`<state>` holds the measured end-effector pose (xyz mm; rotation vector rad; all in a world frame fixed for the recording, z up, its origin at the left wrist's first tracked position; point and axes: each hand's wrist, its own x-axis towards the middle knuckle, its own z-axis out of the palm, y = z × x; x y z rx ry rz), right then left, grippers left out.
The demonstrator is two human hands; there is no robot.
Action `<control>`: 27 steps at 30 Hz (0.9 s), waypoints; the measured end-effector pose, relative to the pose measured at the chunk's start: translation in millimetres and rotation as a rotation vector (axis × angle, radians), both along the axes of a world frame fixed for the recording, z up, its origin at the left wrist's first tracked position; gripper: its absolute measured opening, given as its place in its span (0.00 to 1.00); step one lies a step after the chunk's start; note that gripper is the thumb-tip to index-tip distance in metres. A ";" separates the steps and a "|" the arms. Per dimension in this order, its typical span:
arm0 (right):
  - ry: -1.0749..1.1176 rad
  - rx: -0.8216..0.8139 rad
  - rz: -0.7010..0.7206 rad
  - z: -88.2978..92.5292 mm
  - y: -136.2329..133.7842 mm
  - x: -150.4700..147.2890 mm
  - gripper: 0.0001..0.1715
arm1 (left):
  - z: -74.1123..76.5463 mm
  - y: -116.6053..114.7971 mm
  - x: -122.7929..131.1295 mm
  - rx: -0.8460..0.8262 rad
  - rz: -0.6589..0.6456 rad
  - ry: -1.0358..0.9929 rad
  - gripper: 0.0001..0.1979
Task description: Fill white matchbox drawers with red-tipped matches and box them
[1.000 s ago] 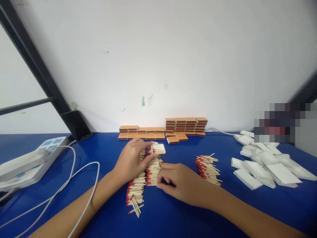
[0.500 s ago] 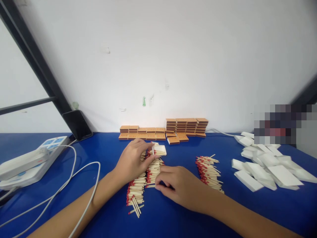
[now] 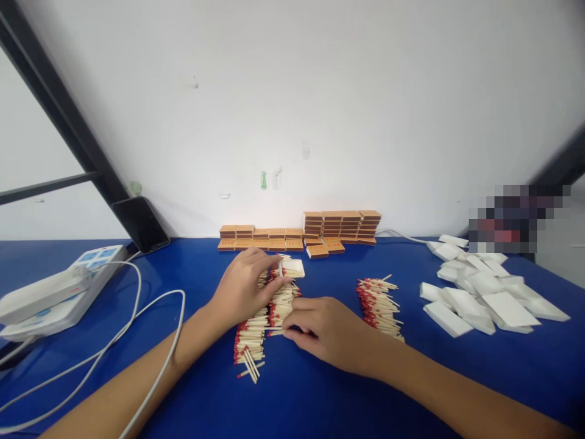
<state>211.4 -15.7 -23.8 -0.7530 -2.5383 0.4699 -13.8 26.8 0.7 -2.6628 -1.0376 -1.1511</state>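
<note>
My left hand [image 3: 249,283] grips the end of a small white matchbox tray [image 3: 296,266] between thumb and fingers. Some red-tipped matches lie in that tray, which is over the far end of a row of loose matches [image 3: 281,303]. Lower down, my right hand [image 3: 320,329] has thumb and forefinger pinched together at the near end of the same row, on the tail of a match [image 3: 275,333]. How many sticks are in the pinch is hidden. A second match row [image 3: 250,338] runs beneath and beside my left hand.
Another pile of matches [image 3: 378,305] lies right of my right hand. Orange matchboxes [image 3: 342,225] are stacked along the wall. White empty trays [image 3: 484,283] are heaped at the right. At the left are a power strip [image 3: 98,259], a black phone-like slab [image 3: 141,224] and a white cable [image 3: 180,329].
My right thumb and forefinger have drawn closer together at the match row. My left hand keeps its hold on the tray. The whole view has shifted slightly.
</note>
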 end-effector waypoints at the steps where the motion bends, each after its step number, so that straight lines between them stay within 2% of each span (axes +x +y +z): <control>1: -0.002 -0.003 0.002 -0.2 -0.3 -0.2 0.09 | 0.1 0.1 -0.2 0.002 0.001 0.003 0.17; 8: -0.023 -0.044 -0.041 2.7 -0.8 -0.7 0.04 | 0.0 -0.7 1.3 -0.002 0.003 0.020 0.17; 14: -0.257 -0.034 -0.073 13.5 -1.0 3.9 0.07 | 1.1 -0.7 0.5 -0.008 0.006 0.039 0.17; 17: -0.309 -0.029 -0.089 18.8 -2.3 6.0 0.07 | 1.8 0.0 -0.4 -0.011 0.013 0.052 0.18; 21: -0.250 -0.048 -0.106 24.0 2.8 13.8 0.08 | 1.8 0.4 -1.3 -0.027 0.031 0.070 0.18; 27: -0.056 0.006 -0.227 36.1 30.3 37.9 0.09 | -1.4 3.2 -3.2 -0.014 0.033 0.076 0.18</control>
